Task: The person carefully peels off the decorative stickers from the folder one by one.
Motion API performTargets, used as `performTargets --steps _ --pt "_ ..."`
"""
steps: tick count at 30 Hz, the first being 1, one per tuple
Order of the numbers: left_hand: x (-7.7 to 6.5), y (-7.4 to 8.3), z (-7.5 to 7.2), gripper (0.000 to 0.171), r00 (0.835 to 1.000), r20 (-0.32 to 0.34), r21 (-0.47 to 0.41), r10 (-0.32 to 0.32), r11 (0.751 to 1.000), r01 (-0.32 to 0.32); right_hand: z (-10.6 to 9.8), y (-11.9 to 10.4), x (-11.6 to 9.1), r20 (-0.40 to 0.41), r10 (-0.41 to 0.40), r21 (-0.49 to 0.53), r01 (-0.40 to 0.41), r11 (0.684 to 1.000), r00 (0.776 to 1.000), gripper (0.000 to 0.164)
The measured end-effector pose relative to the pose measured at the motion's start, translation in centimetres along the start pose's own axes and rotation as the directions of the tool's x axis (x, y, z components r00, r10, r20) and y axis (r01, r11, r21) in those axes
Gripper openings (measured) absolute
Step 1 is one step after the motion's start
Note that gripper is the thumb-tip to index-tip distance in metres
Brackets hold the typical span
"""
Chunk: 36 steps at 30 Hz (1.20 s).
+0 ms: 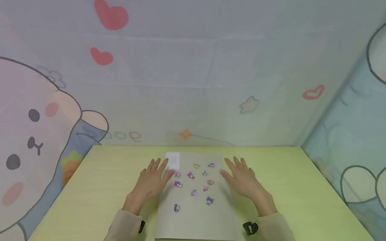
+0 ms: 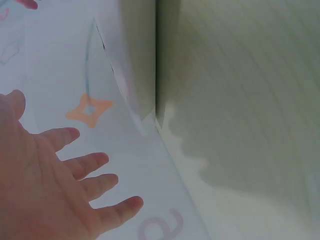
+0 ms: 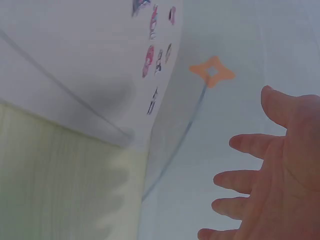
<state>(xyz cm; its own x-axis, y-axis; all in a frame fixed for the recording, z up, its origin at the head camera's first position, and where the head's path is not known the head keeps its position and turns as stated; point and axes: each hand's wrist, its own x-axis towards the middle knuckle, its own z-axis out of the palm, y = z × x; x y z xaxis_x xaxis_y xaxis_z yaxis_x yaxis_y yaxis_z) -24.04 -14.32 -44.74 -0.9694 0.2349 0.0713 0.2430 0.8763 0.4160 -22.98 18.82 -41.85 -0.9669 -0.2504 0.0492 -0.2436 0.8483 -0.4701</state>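
A flat beige paper piece, perhaps a folder or bag, lies on the table between my hands. Several small cartoon stickers are scattered over it, and a white rectangle shows at its far left corner. My left hand hovers by its left edge, fingers spread and holding nothing. On the opposite side my right hand is likewise spread, with nothing in it. Both wrist views show the left palm and right palm apart from the paper's side.
The pale yellow-green table extends to both sides of the paper. Behind it hangs a printed cloth with hearts, a star and a cartoon bear. Dark wrist straps show near the sleeves.
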Motion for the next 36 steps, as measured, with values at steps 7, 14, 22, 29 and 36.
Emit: performTargets --steps 7,14,22,29,36 --pt "0.6 0.1 0.3 0.074 1.0 0.013 -0.147 -0.028 0.989 0.03 -0.3 -1.7 0.9 -0.001 -0.031 0.034 0.031 0.999 1.0 0.069" --pt "1.1 0.3 0.6 0.072 0.997 0.035 -0.37 -0.07 0.926 0.078 -0.2 -2.6 1.8 0.024 -0.042 0.094 0.04 0.995 0.999 0.063" --pt "0.7 0.0 1.2 0.07 0.989 0.067 -0.496 -0.132 0.855 0.148 0.4 -2.8 2.5 0.065 -0.076 0.154 0.065 0.986 0.995 0.057" --pt "0.1 -0.4 1.4 0.049 0.985 0.101 -0.473 -0.138 0.864 0.17 1.1 -3.1 3.6 0.042 -0.111 0.167 0.103 0.981 0.993 0.049" --pt "-0.1 -0.3 1.5 0.03 0.985 0.118 -0.417 -0.126 0.894 0.164 1.4 -3.7 4.9 0.038 -0.14 0.12 0.135 0.984 0.989 0.036"
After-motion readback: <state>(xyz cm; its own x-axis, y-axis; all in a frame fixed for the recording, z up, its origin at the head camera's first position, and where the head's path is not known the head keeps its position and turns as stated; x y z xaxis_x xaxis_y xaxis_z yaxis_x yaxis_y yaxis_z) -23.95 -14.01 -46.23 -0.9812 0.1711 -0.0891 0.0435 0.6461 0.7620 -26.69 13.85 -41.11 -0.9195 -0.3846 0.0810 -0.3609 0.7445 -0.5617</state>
